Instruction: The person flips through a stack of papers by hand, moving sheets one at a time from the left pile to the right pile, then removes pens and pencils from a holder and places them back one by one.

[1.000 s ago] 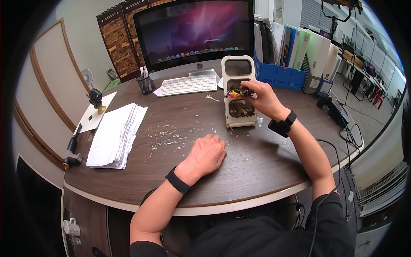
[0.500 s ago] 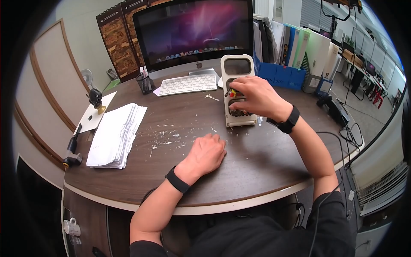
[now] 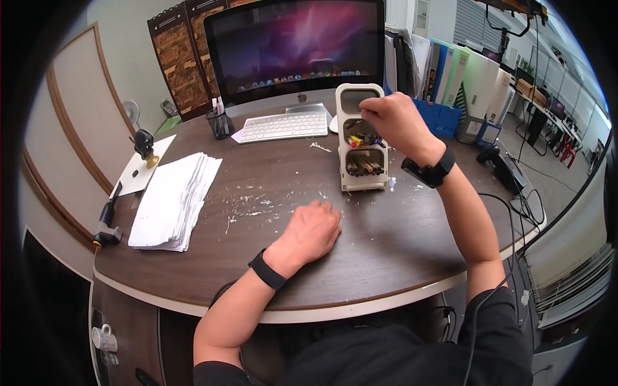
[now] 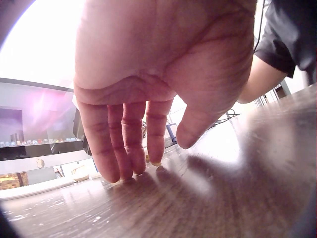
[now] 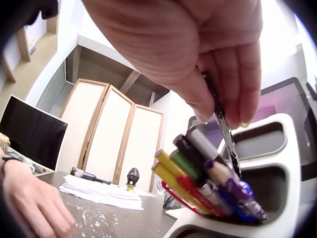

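Spreading across most of the head view, one round desk (image 3: 386, 251) of dark wood grain was littered with pale shavings. One glossy monitor (image 3: 296, 48) stood at twelve o'clock, with one flat white keyboard (image 3: 283, 126) just before it, and one ragged stack of white paper (image 3: 172, 201) lay at nine o'clock. One cream plastic organizer (image 3: 361, 138) with rounded corners stood upright near one o'clock, showing three stacked openings; the middle one was filled with coloured markers (image 5: 208, 183). Above it, the right hand (image 3: 396, 122) pinched one slim dark pen (image 5: 223, 129) between thumb and fingertips, its lower end among those markers. The left hand (image 3: 309, 233) rested at the desk's centre, its straight fingers (image 4: 124, 144) together and their tips on the wood.
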Tool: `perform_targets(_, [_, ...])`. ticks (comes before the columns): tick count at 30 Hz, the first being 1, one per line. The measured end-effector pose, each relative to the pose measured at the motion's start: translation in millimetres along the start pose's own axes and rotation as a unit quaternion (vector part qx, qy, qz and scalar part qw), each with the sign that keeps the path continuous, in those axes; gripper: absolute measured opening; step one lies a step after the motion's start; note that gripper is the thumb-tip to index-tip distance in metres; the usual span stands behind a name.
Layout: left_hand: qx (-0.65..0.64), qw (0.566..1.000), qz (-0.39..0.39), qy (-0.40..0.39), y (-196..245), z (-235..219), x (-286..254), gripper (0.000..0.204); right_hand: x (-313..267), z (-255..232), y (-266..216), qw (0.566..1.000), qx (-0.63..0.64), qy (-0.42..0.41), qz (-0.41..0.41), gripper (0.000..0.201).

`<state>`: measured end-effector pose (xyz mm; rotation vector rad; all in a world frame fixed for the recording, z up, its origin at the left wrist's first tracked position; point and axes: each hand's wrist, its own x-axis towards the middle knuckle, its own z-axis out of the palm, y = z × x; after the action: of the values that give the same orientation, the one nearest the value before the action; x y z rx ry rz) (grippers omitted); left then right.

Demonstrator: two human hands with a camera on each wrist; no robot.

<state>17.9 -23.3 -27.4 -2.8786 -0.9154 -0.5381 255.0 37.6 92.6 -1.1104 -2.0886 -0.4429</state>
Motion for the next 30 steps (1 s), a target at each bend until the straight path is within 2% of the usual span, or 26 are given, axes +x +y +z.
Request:
perform_targets(4, [-0.003,1.0,-0.002,0.001,1.1,-0.8,0.3,0.02,-15.2,-14.0,11.4,0.999,0.008,0.037,0.02,0.011])
perform_targets(8, [0.002,1.0,0.0,0.003,1.5,0.4,-0.2,0.02,-34.5,-13.6,11.6,0.998,-0.055,-0.026,0.032,0.013])
perform_targets(10, [0.003,1.0,0.002,0.005,1.4,-0.1,0.6,0.02,-41.3,-5.7,13.6,0.999,-0.024,-0.022,0.016,0.017])
perform_targets(14, [0.002,1.0,0.002,0.012,1.4,-1.0,0.4,0.02,-42.7,-8.0,11.1,0.993,0.036,-0.086,0.072,0.028])
perform_targets(17, [0.001,1.0,0.003,0.011,1.1,0.2,-0.3,0.02,-49.3,1.8,23.1,0.996,0.044,-0.062,0.039,0.029])
perform_targets(21, [0.001,1.0,0.001,0.011,1.6,-0.4,-0.3,0.02,-54.6,6.4,25.1,0.996,0.063,-0.052,0.037,0.028])
perform_targets(24, [0.002,1.0,-0.002,0.007,1.5,0.0,0.1,0.02,-56.2,8.1,27.1,0.996,0.065,-0.039,0.043,0.027])
perform_targets(26, [0.003,1.0,-0.002,0.006,1.6,-0.1,0.3,0.02,-56.9,7.0,25.8,0.992,0.089,-0.043,0.083,0.025])
perform_targets(30, [0.0,1.0,-0.002,0.003,2.1,-1.2,0.4,0.02,-61.1,7.4,26.4,0.993,0.071,-0.066,0.073,0.021])
